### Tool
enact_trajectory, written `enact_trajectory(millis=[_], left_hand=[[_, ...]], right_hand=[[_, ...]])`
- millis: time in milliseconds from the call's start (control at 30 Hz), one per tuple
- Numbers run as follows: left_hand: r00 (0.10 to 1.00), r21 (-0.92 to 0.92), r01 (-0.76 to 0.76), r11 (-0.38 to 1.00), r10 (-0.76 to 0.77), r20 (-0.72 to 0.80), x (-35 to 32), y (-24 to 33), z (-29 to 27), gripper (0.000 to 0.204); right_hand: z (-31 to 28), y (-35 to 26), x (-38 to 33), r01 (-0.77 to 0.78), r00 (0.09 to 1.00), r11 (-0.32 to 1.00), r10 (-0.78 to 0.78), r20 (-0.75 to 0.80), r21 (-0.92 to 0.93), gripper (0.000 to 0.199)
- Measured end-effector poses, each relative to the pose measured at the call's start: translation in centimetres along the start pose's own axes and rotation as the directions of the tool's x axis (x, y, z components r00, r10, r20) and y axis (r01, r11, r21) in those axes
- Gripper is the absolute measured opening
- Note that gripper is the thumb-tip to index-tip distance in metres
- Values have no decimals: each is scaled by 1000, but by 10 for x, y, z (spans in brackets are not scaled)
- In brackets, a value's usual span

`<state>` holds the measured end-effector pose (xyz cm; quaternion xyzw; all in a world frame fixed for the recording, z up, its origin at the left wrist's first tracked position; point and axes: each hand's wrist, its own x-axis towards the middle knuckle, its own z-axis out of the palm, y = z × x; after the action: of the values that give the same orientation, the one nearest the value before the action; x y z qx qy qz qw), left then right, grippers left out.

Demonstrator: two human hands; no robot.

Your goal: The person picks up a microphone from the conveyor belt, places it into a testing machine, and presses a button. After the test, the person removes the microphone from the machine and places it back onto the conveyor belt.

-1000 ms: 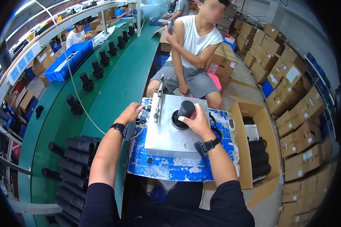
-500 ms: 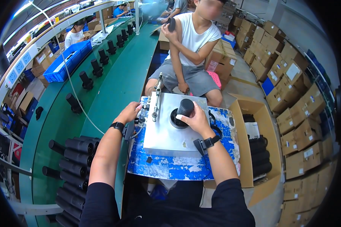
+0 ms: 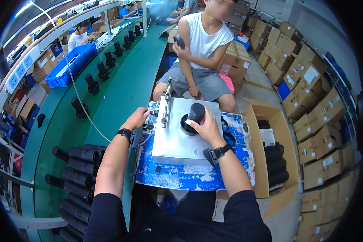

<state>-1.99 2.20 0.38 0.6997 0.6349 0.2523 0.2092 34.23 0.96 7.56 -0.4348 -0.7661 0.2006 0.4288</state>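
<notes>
- The black cylinder (image 3: 196,114) stands upright in the round socket of the grey metal fixture (image 3: 181,139), which sits on the blue, paint-chipped worktop (image 3: 181,177) straight in front of me.
- My right hand (image 3: 205,126) is wrapped over the cylinder's near side, fingers closed on it, thumb side toward the socket rim.
- My left hand (image 3: 138,119) rests at the fixture's left edge, fingers curled by the small fittings near the base of the metal lever (image 3: 165,104); I cannot tell whether it grips anything there.
- To do this step well, I judge the cylinder should be held plumb and pressed squarely into the socket, with the left hand kept off the lever's path while it steadies the fixture.
- Both forearms come in from the lower edge; the right runs up-left with a bent wrist, the left runs up-right, each wearing a black wristband.
- To my left, a stack of black tubes (image 3: 78,177) lies on the green conveyor (image 3: 121,88), with more black parts standing in a row further along.
- To my right, an open cardboard box (image 3: 270,121) holds more black tubes.
- Beyond the fixture, a seated person in a white sleeveless top (image 3: 205,40) holds a small dark part.
</notes>
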Motion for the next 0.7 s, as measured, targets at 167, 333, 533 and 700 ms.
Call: enact_trajectory(millis=[167, 333, 533, 700], left_hand=[[1000, 13, -19, 1000, 19, -10, 0, 3, -2, 43], [1000, 23, 0, 1000, 0, 11, 3, 4, -2, 42], [999, 39, -5, 999, 4, 43, 3, 8, -1, 46], [1000, 41, -23, 999, 23, 17, 0, 2, -1, 45]], right_hand=[[3, -4, -5, 2, 999, 1000, -2, -35, -6, 62], [7, 1, -3, 29, 997, 999, -30, -73, -21, 60], [9, 10, 0, 31, 995, 997, -38, -97, -72, 59], [8, 9, 0, 44, 997, 998, -47, -62, -44, 60]])
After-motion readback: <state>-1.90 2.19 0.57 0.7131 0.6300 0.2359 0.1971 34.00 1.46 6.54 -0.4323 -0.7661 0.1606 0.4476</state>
